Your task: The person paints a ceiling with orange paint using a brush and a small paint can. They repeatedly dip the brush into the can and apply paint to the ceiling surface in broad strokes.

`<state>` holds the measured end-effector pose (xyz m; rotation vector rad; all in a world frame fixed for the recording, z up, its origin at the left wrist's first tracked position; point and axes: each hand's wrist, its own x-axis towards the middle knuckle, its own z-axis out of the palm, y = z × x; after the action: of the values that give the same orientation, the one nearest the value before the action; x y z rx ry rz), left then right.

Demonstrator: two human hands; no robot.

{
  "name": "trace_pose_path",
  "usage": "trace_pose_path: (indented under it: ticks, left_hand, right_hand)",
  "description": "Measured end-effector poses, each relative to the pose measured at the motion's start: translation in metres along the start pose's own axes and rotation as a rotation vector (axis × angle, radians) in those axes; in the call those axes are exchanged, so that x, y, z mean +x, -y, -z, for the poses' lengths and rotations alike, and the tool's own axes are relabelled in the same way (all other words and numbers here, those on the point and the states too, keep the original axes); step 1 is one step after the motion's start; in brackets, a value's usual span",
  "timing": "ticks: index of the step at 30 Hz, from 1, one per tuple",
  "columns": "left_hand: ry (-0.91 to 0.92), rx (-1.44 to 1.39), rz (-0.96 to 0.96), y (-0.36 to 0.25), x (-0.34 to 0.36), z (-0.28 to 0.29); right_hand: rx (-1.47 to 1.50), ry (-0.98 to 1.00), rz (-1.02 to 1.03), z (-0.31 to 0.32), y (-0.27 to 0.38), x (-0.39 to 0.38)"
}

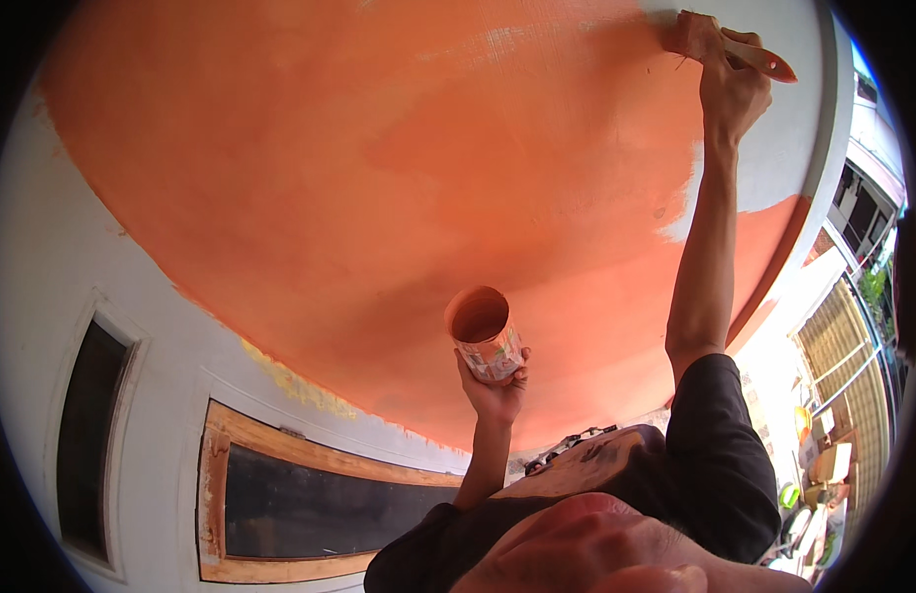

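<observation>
Raised toward the upper right, my right hand (735,99) is closed around a paintbrush (769,63). The brush's bristle end is coated in orange and lies against or very near the wall, beside a pale unpainted patch (774,138). Lower and nearer the middle, my left hand (494,397) grips a paint can (490,356) from below and around its side. The can is open at the top, smeared with orange, and shows orange paint inside. A broad orange coat (310,198) covers most of the wall, with thin streaks near the top.
At the lower left are a wood-framed dark window (310,499) and a narrow dark window (87,445) in a white wall. A vertical edge (826,128) bounds the wall on the right. Beyond it stand a corrugated panel (838,336) and assorted household items (824,474).
</observation>
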<state>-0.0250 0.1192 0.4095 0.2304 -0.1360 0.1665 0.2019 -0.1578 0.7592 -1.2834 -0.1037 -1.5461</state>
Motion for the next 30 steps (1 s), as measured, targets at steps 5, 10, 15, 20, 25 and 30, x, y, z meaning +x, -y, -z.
trace_pose_path:
  ticks: [5, 10, 15, 20, 25, 30]
  left_hand:
    - [0.004, 0.015, 0.023, 0.003, 0.008, 0.002]
    - [0.033, 0.011, 0.064, 0.008, 0.014, -0.002]
    - [0.036, 0.001, 0.042, 0.009, 0.006, -0.002]
    - [-0.021, 0.021, -0.001, 0.006, -0.001, 0.002]
    - [-0.092, 0.021, 0.012, 0.006, 0.004, 0.002]
    - [0.032, 0.010, 0.073, 0.015, 0.017, -0.003]
  right_hand:
    - [0.009, 0.170, 0.488, -0.048, 0.073, -0.080]
    - [0.328, 0.670, 0.881, -0.077, 0.176, -0.204]
    - [0.649, 0.691, 0.368, -0.067, 0.134, -0.145]
    - [0.296, 0.103, 0.081, -0.020, 0.032, -0.030]
    - [0.010, 0.086, 0.053, -0.009, 0.023, -0.024]
    - [0.074, 0.528, 0.608, -0.059, 0.129, -0.136]
